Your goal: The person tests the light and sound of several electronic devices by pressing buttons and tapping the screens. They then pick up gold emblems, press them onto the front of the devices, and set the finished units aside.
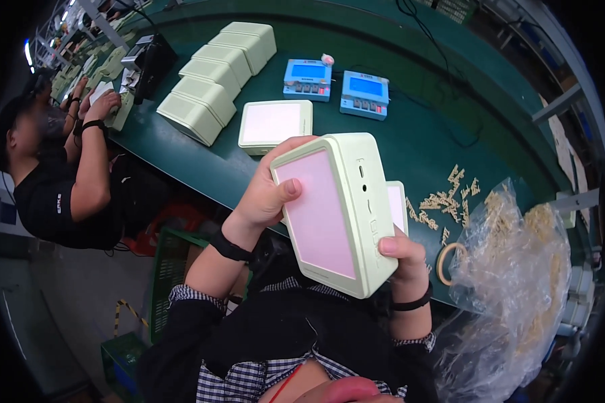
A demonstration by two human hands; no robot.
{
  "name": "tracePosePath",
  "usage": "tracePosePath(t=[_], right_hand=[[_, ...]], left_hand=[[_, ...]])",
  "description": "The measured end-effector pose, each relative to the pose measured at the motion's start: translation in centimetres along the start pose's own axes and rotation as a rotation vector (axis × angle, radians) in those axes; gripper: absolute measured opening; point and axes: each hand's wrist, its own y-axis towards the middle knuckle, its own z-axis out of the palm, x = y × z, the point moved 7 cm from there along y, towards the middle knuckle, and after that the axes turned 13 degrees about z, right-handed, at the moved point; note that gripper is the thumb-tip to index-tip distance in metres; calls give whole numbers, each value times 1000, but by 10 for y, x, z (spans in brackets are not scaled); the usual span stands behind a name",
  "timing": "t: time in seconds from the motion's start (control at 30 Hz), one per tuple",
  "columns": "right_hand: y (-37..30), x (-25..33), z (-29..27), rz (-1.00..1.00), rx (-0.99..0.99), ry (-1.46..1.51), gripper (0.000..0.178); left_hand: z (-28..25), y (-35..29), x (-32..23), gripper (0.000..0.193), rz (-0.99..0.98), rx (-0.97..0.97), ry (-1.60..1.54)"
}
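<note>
Both my hands hold up a pale green box-shaped device [370, 208] with a pinkish-white front panel, tilted above the table edge. My left hand [269, 191] grips its left side, thumb pressed on the panel, fingers behind. My right hand [405, 255] grips the lower right side, thumb on the side face near slots, a small round hole and moulded buttons. Its other fingers are hidden behind the device. Beyond lies a similar device [275, 124], panel up. Another one [396, 205] is partly hidden behind the held device.
Several pale green devices [212, 94] stand in a row at the back left. Two blue meters [365, 95] with screens sit behind. Small beige plastic parts [444, 200], a tape ring [450, 263] and a clear plastic bag [511, 269] are right. A co-worker [67, 168] sits left.
</note>
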Motion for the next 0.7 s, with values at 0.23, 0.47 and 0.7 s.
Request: tracePosePath(t=[0.23,0.47,0.7], right_hand=[[-15,-22,3,0,-155,90,95],[-14,-37,-14,-36,-161,212,95],[2,-33,-17,-49,-81,374,87]], left_hand=[[-5,-8,15,72,-70,-65,14],[5,-8,11,77,-123,12,56],[5,-7,7,73,-117,57,114]])
